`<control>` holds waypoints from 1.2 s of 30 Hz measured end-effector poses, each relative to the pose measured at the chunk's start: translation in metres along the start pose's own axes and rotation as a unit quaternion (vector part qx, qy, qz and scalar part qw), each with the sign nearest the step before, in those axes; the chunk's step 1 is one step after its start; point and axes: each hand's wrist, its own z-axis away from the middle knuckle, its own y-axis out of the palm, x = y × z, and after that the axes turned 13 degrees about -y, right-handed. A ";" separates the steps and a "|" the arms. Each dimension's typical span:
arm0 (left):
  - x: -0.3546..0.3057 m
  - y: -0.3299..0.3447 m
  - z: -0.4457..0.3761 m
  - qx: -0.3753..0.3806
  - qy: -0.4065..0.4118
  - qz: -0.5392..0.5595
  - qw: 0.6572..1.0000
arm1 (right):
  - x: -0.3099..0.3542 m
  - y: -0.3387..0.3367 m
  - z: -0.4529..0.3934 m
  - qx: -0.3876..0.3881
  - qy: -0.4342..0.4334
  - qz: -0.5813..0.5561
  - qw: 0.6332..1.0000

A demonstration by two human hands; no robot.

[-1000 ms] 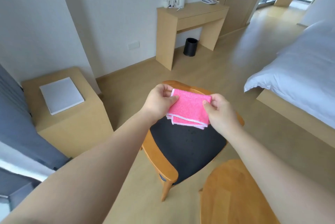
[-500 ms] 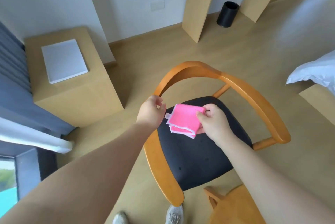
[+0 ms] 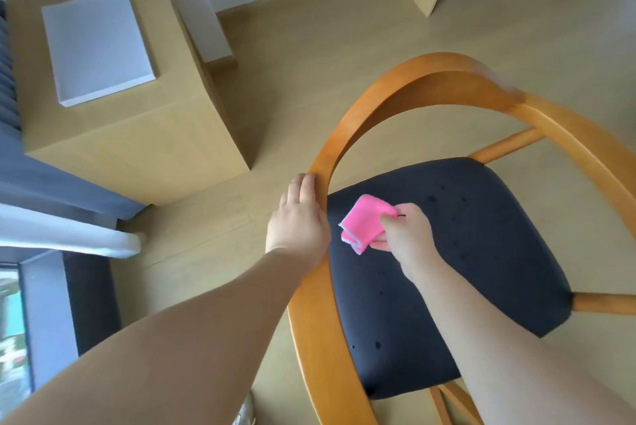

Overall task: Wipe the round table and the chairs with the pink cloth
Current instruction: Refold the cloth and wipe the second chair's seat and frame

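Left hand point(image 3: 298, 221) flat on chair point(image 3: 344, 135) armrest, fingers extended, gripping nothing | right hand point(image 3: 406, 235) fingers pinching folded pink cloth point(image 3: 363, 226) above chair's black seat point(image 3: 481, 252) | no readable writing or labels

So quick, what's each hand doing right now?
Left hand: open, resting on the chair rail.
Right hand: shut on the cloth, above the seat.
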 end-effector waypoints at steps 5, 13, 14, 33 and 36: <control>-0.008 -0.007 -0.028 0.020 0.214 -0.141 0.966 | -0.039 0.020 -0.030 0.017 0.018 0.055 0.998; -0.033 -0.010 -0.056 0.163 0.372 -0.364 0.838 | -0.096 0.026 -0.048 0.105 -0.271 0.421 0.859; -0.033 -0.008 -0.057 0.158 0.372 -0.368 0.837 | -0.100 0.029 -0.051 0.149 -0.319 0.447 0.822; -0.025 -0.010 -0.055 0.124 0.379 -0.177 0.900 | -0.116 0.079 -0.097 0.185 -0.418 0.507 0.731; -0.025 -0.009 -0.057 0.121 0.378 -0.180 0.900 | -0.116 0.068 -0.102 0.176 -0.426 0.505 0.729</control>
